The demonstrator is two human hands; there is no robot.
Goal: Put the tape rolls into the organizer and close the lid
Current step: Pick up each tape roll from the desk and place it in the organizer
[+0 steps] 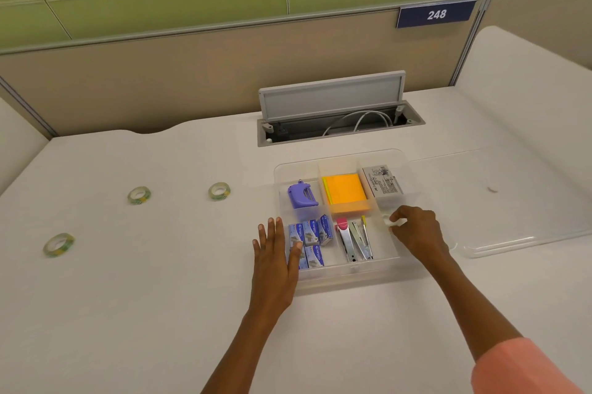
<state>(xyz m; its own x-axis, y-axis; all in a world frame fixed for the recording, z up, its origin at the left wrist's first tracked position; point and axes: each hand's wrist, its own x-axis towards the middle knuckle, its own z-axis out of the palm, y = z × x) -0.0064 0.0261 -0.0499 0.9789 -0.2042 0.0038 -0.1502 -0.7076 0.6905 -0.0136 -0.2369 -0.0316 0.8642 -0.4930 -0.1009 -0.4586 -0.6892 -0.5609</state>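
Observation:
Three clear tape rolls with green-yellow cores lie on the white desk left of the organizer: one far-left roll [58, 244], one middle roll [139, 195] and one nearest roll [219, 191]. The clear plastic organizer [354, 278] stands open in the middle, divided into compartments. Its clear lid [499, 249] lies flat on the desk to the right. My left hand [275, 252] rests flat and open against the organizer's left edge, thumb over the blue boxes. My right hand [416, 230] pinches a small white object [388, 220] over the front right compartment; I cannot tell what it is.
The organizer holds a purple tool [301, 196], orange sticky notes [346, 193], a white box [384, 180], blue staple boxes [312, 233] and staplers [354, 240]. An open cable hatch [336, 124] sits behind it. A partition wall closes the desk's far side.

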